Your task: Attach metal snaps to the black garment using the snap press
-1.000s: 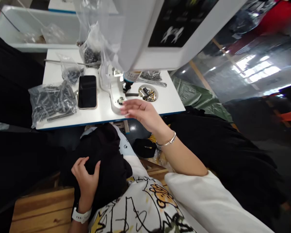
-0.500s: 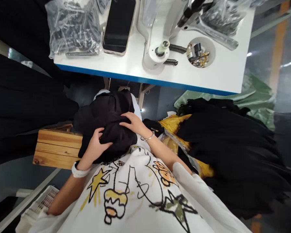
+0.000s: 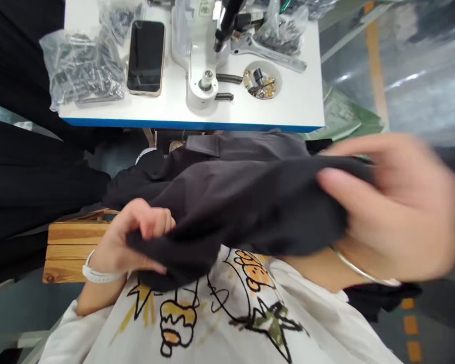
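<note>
A black garment [image 3: 250,197] is stretched across my lap, its exact kind not clear; a flap-like piece shows along its far side. My left hand [image 3: 132,240] is closed on its near left edge, fingers curled over the cloth and thumb beneath. My right hand [image 3: 398,202], large and smeared by motion, pinches the garment's right end between thumb and fingers, raised toward the camera. Ahead of the cloth stands a white table [image 3: 147,108] with a blue front edge, bearing a white press-like machine [image 3: 200,86].
A phone [image 3: 146,58] and clear plastic bags of dark parts [image 3: 83,71] lie at the table's left. Small metal pieces fill a round recess [image 3: 263,83]; a wrench-like tool [image 3: 273,53] lies behind it. A wooden stool [image 3: 70,250] stands at my left, green sheeting [image 3: 345,114] at the right.
My right hand has swung right and up, pulling the black garment out from a bunched heap into a stretched span. My left hand has gripped its edge. The view has shifted right.
</note>
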Action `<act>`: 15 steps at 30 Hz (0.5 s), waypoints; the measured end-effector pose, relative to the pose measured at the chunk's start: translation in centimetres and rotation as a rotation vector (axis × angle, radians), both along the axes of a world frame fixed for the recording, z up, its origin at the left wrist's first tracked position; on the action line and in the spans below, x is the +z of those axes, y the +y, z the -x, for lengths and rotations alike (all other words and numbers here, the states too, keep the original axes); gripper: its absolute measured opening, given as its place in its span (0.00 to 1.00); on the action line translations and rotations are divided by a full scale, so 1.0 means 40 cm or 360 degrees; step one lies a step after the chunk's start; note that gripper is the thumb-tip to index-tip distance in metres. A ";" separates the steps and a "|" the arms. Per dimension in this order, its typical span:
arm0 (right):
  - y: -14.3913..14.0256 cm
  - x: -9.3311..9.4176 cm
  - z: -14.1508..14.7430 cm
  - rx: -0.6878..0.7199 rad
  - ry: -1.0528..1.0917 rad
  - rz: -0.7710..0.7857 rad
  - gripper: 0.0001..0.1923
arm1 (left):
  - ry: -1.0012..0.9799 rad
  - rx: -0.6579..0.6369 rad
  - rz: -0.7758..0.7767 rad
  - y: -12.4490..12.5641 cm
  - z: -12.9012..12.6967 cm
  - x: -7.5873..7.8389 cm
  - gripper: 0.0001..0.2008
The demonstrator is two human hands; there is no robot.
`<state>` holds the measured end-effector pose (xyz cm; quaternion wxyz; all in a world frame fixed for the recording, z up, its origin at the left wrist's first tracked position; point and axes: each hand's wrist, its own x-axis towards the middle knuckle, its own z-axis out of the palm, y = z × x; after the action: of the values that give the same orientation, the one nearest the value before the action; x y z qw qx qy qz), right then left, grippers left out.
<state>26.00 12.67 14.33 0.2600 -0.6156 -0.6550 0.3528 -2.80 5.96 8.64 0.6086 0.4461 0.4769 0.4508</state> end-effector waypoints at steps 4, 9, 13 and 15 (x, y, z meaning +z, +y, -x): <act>0.078 -0.186 0.032 0.0374 -0.0480 0.0039 0.17 | 0.0083 0.0052 0.0183 0.067 -0.007 -0.077 0.22; 0.100 -0.293 0.141 0.0941 0.0298 0.0062 0.15 | 0.0080 -0.0053 0.0317 0.086 -0.004 -0.130 0.22; 0.098 -0.301 0.191 0.0959 0.0593 0.0265 0.16 | 0.0069 0.0252 0.0301 0.100 0.000 -0.129 0.24; 0.097 -0.298 0.195 0.0869 0.0723 0.0393 0.14 | 0.0095 0.0360 0.0284 0.110 0.008 -0.128 0.28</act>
<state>18.19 16.54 2.39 0.2187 -0.3510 -0.6731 0.6131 -3.10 10.37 3.50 0.5766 0.3469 0.5803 0.4588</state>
